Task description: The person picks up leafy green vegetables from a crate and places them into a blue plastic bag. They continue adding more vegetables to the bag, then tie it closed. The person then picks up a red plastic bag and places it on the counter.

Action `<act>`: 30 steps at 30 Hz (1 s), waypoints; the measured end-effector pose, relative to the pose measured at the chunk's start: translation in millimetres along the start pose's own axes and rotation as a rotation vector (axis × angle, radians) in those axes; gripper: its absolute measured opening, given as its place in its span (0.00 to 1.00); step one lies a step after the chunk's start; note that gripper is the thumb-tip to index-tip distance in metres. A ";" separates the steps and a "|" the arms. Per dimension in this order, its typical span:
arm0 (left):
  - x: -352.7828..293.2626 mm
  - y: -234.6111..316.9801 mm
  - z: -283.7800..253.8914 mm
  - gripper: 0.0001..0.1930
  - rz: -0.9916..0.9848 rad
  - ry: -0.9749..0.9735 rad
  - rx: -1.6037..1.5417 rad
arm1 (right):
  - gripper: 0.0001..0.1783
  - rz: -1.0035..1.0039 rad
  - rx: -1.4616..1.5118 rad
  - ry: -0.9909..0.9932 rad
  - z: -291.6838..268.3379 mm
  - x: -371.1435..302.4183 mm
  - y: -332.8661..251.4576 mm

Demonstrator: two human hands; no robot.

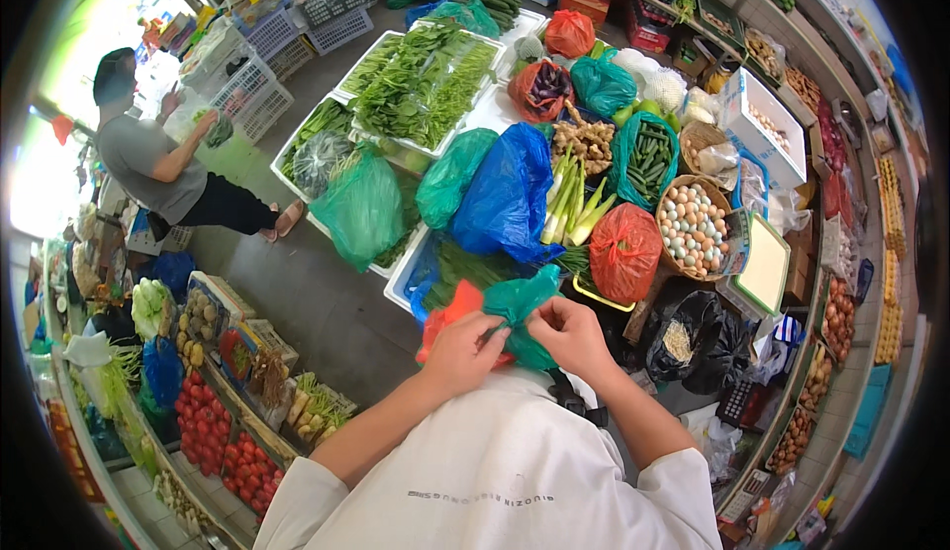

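My left hand [461,352] and my right hand [572,334] are close together in front of my chest, both pinching a green plastic bag [522,302] with fingertips and thumbs. The bag is crumpled and bunches up between the two hands. Behind my left hand a red plastic bag [457,308] sticks out; whether that hand also grips it I cannot tell. Just beyond, a white crate [401,281] holds leafy greens, partly hidden by the bags. A large blue plastic bag [507,194] lies past it.
Leafy greens fill a white foam box [346,80] on the stall ahead. To the right stand a basket of eggs [693,228], a tied red bag [623,253] and black bags [717,347]. Tomatoes [203,421] lie at lower left. Another person [163,144] stands at far left.
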State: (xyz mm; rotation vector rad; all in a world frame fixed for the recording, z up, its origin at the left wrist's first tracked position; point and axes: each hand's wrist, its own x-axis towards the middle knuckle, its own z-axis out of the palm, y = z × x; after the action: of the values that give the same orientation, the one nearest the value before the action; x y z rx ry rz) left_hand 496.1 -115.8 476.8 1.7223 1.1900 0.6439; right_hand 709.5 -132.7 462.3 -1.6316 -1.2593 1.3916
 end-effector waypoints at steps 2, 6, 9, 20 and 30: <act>-0.9 -2.2 0.8 0.10 -0.024 -0.004 0.003 | 0.14 0.039 -0.011 -0.025 -1.1 -3.8 -13.5; 0.0 -5.4 4.4 0.11 -0.058 -0.034 -0.014 | 0.14 0.015 0.000 -0.004 4.3 -5.7 -8.4; -2.4 -13.8 8.4 0.10 -0.010 -0.018 0.000 | 0.14 -0.019 -0.063 0.023 4.9 -7.8 -20.4; -5.1 4.9 7.9 0.11 0.028 -0.052 0.006 | 0.13 0.582 0.924 -0.339 -18.0 -1.5 -8.5; -14.4 -13.9 11.2 0.09 -0.006 0.034 -0.037 | 0.07 -0.046 0.161 0.001 20.4 -20.2 -6.3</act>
State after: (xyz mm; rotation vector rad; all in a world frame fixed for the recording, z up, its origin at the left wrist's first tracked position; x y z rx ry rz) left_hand 493.4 -131.7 460.6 1.6827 1.1989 0.6901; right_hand 688.6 -151.7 470.3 -1.4860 -1.1460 1.4251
